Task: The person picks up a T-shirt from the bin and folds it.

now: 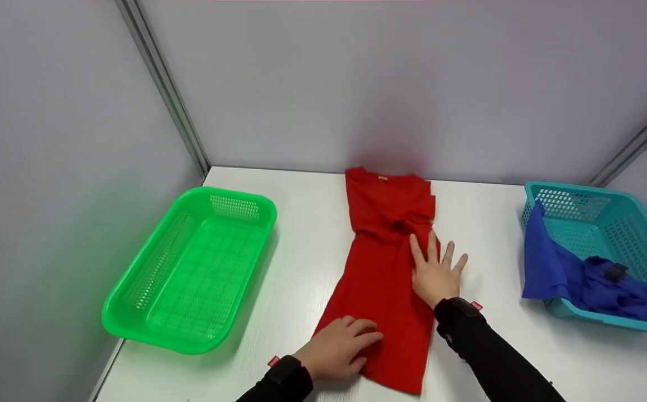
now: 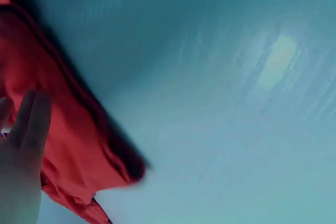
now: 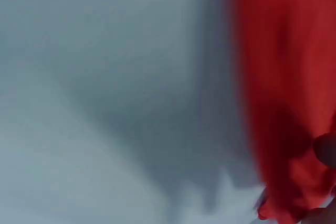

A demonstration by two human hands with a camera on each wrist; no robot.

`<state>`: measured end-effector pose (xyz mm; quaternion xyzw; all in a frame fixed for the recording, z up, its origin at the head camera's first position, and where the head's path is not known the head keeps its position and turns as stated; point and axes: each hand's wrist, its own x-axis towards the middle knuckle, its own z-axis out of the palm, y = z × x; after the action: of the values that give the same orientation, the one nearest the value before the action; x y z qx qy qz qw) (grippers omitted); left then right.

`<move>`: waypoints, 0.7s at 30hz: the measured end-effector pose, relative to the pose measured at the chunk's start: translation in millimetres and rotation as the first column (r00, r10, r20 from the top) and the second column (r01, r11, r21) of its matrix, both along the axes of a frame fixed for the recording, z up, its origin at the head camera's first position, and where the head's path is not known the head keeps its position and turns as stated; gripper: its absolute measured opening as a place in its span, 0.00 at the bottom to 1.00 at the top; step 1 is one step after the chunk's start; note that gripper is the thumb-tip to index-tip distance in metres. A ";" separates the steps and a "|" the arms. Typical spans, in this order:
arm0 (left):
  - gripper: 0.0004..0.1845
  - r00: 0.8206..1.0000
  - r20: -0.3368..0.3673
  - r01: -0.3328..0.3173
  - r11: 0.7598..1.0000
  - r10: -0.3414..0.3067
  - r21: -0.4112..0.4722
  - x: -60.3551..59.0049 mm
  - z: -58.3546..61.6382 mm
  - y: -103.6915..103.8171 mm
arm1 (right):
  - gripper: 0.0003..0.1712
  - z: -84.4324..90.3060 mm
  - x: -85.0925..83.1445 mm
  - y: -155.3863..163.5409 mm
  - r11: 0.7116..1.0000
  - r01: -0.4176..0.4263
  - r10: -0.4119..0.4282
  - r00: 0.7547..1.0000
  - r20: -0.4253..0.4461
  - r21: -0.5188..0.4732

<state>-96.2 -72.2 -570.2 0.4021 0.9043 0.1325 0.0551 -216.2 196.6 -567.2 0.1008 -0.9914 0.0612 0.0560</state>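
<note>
Hands (image 1: 390,310) on narrow red shirt (image 1: 384,245)

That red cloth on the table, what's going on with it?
A person is handling a red garment laid lengthwise on a white table. Their right hand lies flat on its right edge with fingers spread, while the left hand rests on its near left corner, fingers bent. An empty green basket sits to the left; a teal basket on the right holds blue cloth.
</note>
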 end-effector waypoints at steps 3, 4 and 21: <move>0.27 0.995 -0.067 -0.071 0.996 0.068 -0.046 1.7 -2.2 -2.9 | 0.42 3.2 8.8 6.2 0.998 -0.049 0.050 0.999 0.022 -0.043; 0.27 0.993 -0.063 -0.101 0.992 0.096 -0.071 2.3 -3.6 -4.8 | 0.40 3.1 14.1 8.5 0.994 -0.092 0.093 0.995 0.026 -0.061; 0.07 0.977 -0.181 -0.117 0.993 0.116 0.003 3.9 -5.0 1.3 | 0.42 -27.0 130.4 26.7 0.780 -0.624 0.616 0.780 0.109 0.054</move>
<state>-92.2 -70.9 -575.1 0.3586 0.9280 0.0950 -0.0334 -85.7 223.3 -594.2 0.4209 -0.9062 0.0372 -0.0143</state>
